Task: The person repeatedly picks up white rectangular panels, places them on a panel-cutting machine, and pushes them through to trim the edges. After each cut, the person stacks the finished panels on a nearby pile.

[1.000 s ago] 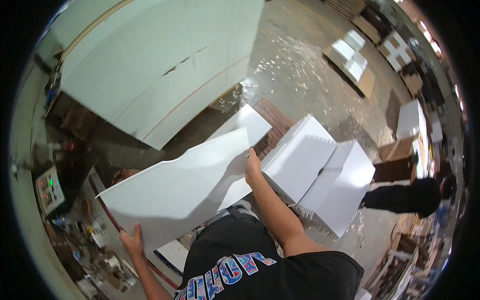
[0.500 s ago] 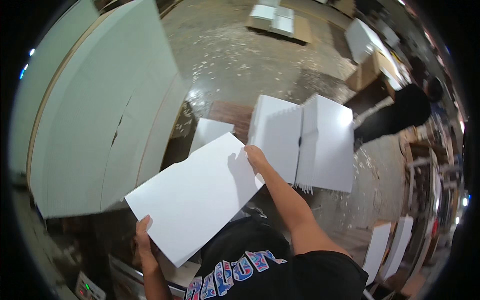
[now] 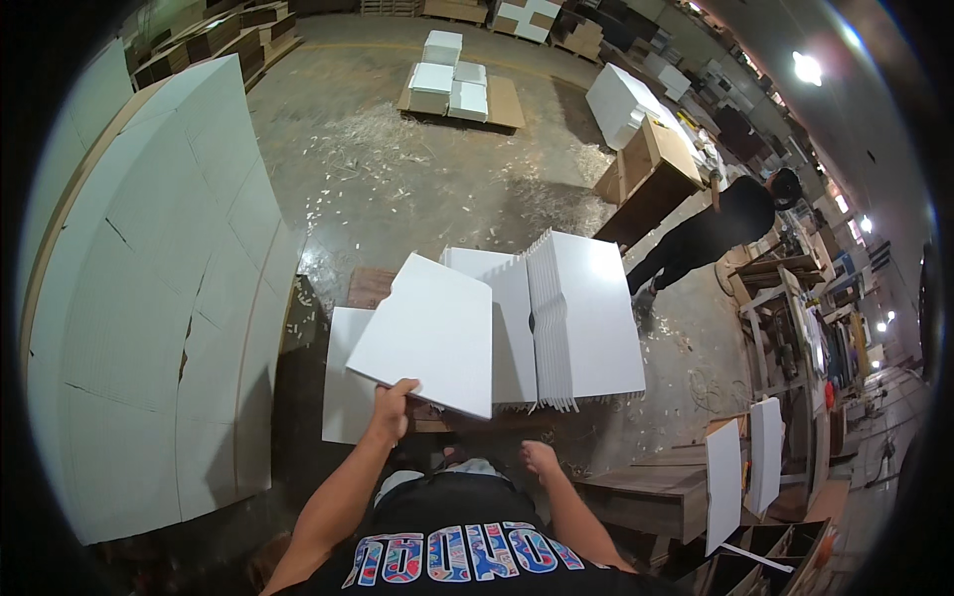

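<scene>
My left hand [image 3: 394, 409] grips a white panel [image 3: 432, 333] by its near edge, fingers wrapped round it. The panel is tilted and has a small notch in its left edge. My right hand [image 3: 540, 458] is off the panel, its fingers curled in with nothing visible in them. Under and left of the held panel lies another white panel [image 3: 346, 412]. To the right are two stacks of white panels: the nearer-to-centre stack [image 3: 513, 328] is partly hidden by the held panel, and the right stack [image 3: 596, 318] shows many layered edges.
Tall stacked white boards [image 3: 149, 298] stand close on my left. A reddish-brown wooden board [image 3: 370, 286] shows behind the held panel. A person in black [image 3: 740, 214] stands at the right beside a brown box [image 3: 661, 164]. White stacks on cardboard [image 3: 502, 99] sit farther ahead on the floor.
The white panel has swung from across my body to ahead, over the lower panel. My right hand has let go of it and drawn back toward me. The view has tilted up.
</scene>
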